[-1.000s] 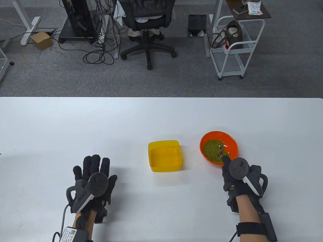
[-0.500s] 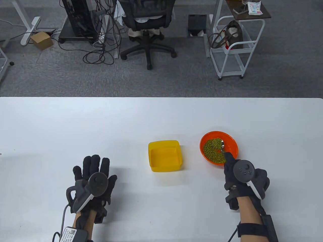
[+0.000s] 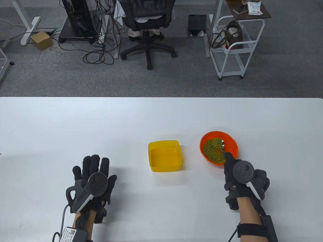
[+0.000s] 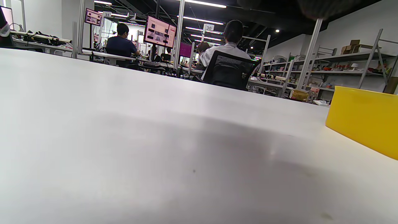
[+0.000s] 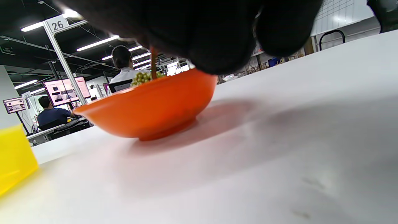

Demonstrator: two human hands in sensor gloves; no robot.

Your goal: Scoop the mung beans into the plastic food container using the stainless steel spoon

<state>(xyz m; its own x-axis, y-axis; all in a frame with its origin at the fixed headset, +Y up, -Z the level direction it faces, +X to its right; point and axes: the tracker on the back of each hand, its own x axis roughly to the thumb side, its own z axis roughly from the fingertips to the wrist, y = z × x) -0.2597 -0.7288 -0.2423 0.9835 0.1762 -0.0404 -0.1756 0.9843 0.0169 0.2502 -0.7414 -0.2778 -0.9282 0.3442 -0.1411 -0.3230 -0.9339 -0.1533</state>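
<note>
An orange bowl (image 3: 233, 147) of green mung beans (image 3: 212, 152) sits right of centre on the white table. My right hand (image 3: 231, 161) grips the handle of a stainless steel spoon (image 3: 219, 144) whose bowl holds a heap of beans over the orange bowl. In the right wrist view the orange bowl (image 5: 149, 109) shows from the side, with beans (image 5: 143, 77) above its rim. A yellow plastic container (image 3: 165, 155) stands empty left of the bowl; it also shows in the left wrist view (image 4: 363, 121) and the right wrist view (image 5: 14, 155). My left hand (image 3: 93, 166) rests flat on the table, fingers spread.
The white table (image 3: 75, 121) ends at a far edge with grey floor beyond. An office chair (image 3: 146, 27) and a white wire cart (image 3: 234, 42) stand past it.
My right hand has turned and raised the spoon out of the bean pile; its bowl now carries beans. The left hand has not moved.
</note>
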